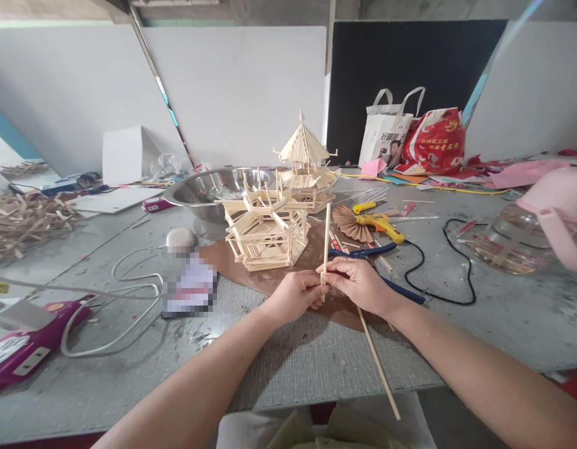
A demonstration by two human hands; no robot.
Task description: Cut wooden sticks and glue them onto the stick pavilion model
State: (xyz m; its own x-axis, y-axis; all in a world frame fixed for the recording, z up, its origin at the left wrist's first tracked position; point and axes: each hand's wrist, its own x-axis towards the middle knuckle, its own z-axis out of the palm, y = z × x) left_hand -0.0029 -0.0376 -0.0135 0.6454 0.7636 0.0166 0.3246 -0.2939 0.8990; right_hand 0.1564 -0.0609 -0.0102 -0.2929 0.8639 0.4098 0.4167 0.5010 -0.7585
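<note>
My left hand (295, 294) and my right hand (358, 284) meet at the middle of the table, both pinching a thin wooden stick (326, 240) that stands nearly upright between them. A second, longer stick (378, 365) runs from under my right hand toward the table's near edge. Just beyond the hands, on a brown mat (232, 262), stands a hexagonal stick-built frame (266, 234). Behind it is a stick pavilion with a pointed roof (306, 165).
A yellow glue gun (379, 224) with black cord, blue-handled pliers (363, 252) and a small paper fan (348, 223) lie right of the models. A steel bowl (209, 190) sits behind. Left: a stick pile (27, 218), white cable, pink device (22, 346). Right: glass jar (508, 240), bags (433, 143).
</note>
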